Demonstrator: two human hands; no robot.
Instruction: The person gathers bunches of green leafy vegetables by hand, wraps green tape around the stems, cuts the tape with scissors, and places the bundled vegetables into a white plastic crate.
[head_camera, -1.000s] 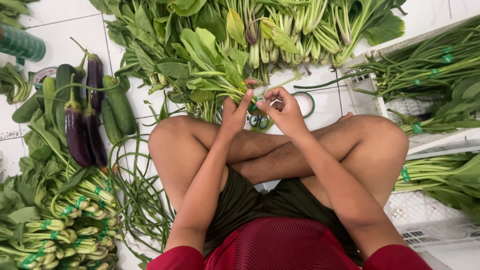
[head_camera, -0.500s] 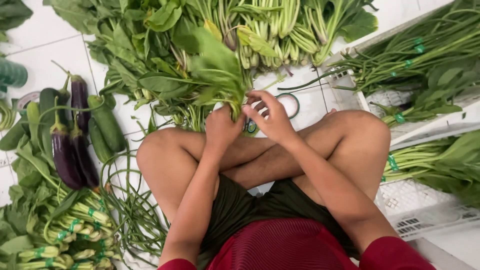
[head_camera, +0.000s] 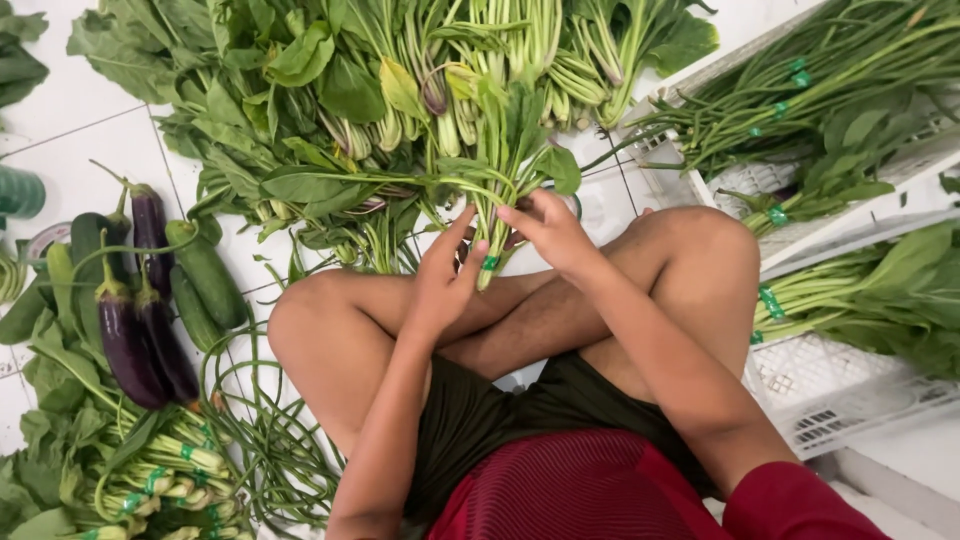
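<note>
I sit cross-legged on a white tiled floor. Both hands meet in front of my knees on one bunch of leafy greens (head_camera: 505, 165), its stems pointing toward me. My left hand (head_camera: 447, 277) grips the stem ends, where a green band (head_camera: 489, 262) wraps them. On the same stems, my right hand (head_camera: 552, 234) pinches just above the band. The bunch's leaves fan out away from me over a large pile of loose greens (head_camera: 330, 110).
Purple eggplants (head_camera: 140, 320) and green cucumbers (head_camera: 205, 280) lie at the left. Long beans (head_camera: 265, 430) curl beside my left knee. Banded bundles (head_camera: 170, 475) sit at the lower left. White plastic crates (head_camera: 830, 390) with tied greens (head_camera: 800, 90) stand at the right.
The bunch has been drawn nearer to my knees and stood more upright between my hands. My view has shifted, so the floor items sit lower and left.
</note>
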